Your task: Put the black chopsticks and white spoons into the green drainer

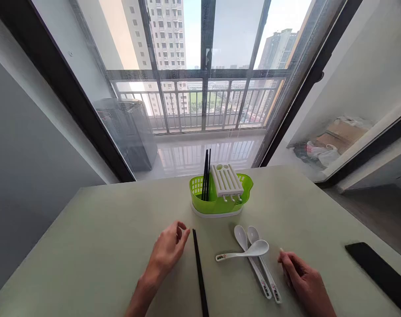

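Observation:
My left hand (169,247) hovers just left of a pair of black chopsticks (199,268) lying on the table. Its fingers are loosely bent, with a small gap to the thumb and nothing held. To the right of three white spoons, my right hand (301,275) is curled closed with nothing visible in it. One spoon (258,248) lies across two others, a left one (251,257) and a right one (264,264). Behind them stands a green utensil holder (220,204) with a white slotted rack (227,180) and several black chopsticks (206,176) upright in its left compartment.
A pale table (97,237) spreads beneath everything. At its right edge lies a black flat object (378,273). Beyond the far edge is a glass sliding door with a dark frame (286,119), and bags and cardboard (345,134) sit behind the glass on the right.

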A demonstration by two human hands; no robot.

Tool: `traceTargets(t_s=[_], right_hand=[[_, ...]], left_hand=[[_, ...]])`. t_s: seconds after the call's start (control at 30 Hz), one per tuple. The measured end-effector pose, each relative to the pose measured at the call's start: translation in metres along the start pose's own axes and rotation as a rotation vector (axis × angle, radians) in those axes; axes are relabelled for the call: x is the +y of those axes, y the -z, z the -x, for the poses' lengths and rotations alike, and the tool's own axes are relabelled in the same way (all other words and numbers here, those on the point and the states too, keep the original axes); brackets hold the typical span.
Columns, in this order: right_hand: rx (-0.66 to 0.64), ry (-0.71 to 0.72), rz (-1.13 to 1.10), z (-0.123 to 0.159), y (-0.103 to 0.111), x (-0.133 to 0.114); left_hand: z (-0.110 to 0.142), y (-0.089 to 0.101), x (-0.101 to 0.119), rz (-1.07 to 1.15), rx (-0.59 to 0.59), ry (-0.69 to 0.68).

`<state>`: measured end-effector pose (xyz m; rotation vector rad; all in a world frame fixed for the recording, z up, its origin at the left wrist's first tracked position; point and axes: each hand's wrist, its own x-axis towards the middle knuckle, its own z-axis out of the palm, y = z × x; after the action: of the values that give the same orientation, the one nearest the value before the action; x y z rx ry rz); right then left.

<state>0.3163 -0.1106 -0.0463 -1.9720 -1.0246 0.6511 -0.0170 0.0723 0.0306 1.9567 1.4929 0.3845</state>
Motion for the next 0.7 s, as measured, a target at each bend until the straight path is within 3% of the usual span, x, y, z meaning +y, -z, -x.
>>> traceTargets(t_s=[0.07, 0.13, 0.27, 0.47, 0.7], right_hand=[[0.005, -0.001, -0.003, 0.000, -0.001, 0.002], [0.012, 0.009, -0.001, -0.001, -0.001, 0.003], [0.015, 0.033, 0.005, 0.000, -0.003, 0.002], [0.001, 0.080, 0.016, -0.001, -0.003, -0.003], [-0.042, 0.132, -0.031, -0.003, -0.003, -0.005]], left_hand=[[0.025, -0.014, 0.005, -0.167, -0.080, 0.081], [0.044, -0.028, 0.011, -0.262, -0.106, 0.077], [0.061, -0.040, 0.022, -0.362, -0.111, 0.097], [0.071, -0.033, 0.025, -0.460, -0.108, 0.157], [0.086, -0.008, 0.021, -0.553, -0.163, 0.255]])
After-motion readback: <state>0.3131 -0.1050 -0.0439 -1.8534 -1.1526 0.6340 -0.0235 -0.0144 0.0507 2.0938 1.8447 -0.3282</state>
